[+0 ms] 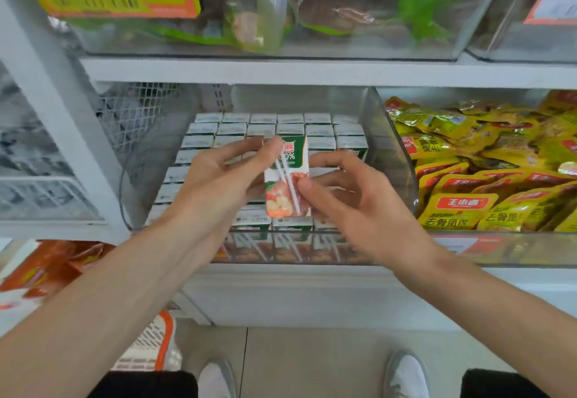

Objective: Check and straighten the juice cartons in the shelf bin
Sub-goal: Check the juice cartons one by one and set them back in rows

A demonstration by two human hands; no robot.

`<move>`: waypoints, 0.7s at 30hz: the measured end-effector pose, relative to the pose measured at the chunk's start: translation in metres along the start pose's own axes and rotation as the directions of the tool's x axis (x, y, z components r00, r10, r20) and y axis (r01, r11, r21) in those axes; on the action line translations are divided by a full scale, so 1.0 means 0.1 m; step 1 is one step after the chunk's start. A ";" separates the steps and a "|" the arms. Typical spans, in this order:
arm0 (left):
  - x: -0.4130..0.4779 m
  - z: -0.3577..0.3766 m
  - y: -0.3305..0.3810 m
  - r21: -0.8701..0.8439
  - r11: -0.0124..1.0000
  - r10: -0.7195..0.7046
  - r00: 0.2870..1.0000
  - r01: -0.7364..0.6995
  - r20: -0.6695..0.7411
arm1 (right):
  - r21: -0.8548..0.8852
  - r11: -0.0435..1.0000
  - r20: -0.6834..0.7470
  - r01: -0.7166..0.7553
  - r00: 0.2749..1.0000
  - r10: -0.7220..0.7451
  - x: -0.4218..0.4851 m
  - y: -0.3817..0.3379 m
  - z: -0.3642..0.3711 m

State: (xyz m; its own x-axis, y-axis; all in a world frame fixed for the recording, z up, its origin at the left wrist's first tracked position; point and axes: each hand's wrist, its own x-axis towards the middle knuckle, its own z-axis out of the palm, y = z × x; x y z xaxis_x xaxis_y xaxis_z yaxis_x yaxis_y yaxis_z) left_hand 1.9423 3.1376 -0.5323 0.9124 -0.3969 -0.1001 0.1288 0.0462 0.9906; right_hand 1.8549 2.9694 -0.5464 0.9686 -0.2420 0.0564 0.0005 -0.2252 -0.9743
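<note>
A small juice carton point(285, 179), green and white on top with fruit printed below and a wrapped straw on its face, is lifted above the clear shelf bin point(396, 160). My left hand point(218, 179) holds its left side and upper corner with the fingertips. My right hand point(349, 197) pinches its lower right edge with the thumb in front. Below them, several rows of identical cartons point(265, 129) stand upright in the bin, tops showing. My hands hide the middle rows.
A neighbouring clear bin point(499, 247) on the right holds yellow snack packets point(487, 163). Bins of bagged goods point(281, 7) sit on the shelf above. Orange packets point(53, 266) lie at lower left. My shoes point(406, 375) stand on the tiled floor.
</note>
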 end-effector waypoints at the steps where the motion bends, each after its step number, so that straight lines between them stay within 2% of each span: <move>1: 0.01 -0.03 -0.02 -0.014 1.000 -0.007 1.000 0.008 0.021 | 0.038 0.999 -0.013 -0.021 1.000 0.022 0.02 0.00 0.00; 5: 0.03 -0.10 -0.02 -0.102 0.994 -0.024 0.992 0.037 0.123 | 0.170 0.984 -0.021 -0.059 0.998 0.063 0.05 -0.01 -0.04; 8: 0.02 -0.14 -0.01 -0.114 0.992 -0.031 0.983 0.053 0.182 | 0.206 0.976 -0.026 -0.066 0.997 0.073 0.07 0.00 -0.06; 12: 0.00 -0.15 -0.01 -0.088 0.994 -0.039 0.970 0.062 0.242 | 0.188 0.980 -0.014 -0.072 0.997 0.076 0.08 0.01 -0.07; 15: -0.01 -0.17 0.01 -0.057 0.997 -0.044 0.971 0.059 0.234 | 0.161 0.986 -0.014 -0.048 0.999 0.051 0.08 0.02 -0.07; 18: -0.01 -0.17 0.00 -0.029 0.997 -0.060 0.977 0.067 0.203 | 0.049 0.999 -0.072 -0.002 0.997 0.005 0.10 0.03 -0.07; 21: 0.00 -0.18 -0.01 0.028 0.997 -0.074 0.976 0.069 0.203 | 0.080 0.995 -0.055 -0.060 0.996 0.065 0.09 0.01 -0.09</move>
State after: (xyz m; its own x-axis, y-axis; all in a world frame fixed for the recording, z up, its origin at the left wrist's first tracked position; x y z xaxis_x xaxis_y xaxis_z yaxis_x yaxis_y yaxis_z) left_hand 1.9492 3.1536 -0.5350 0.8027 -0.5767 -0.1517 0.1809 -0.0070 0.9835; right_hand 1.8614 2.9587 -0.5450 0.9516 -0.3074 0.0051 -0.0379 -0.1341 -0.9902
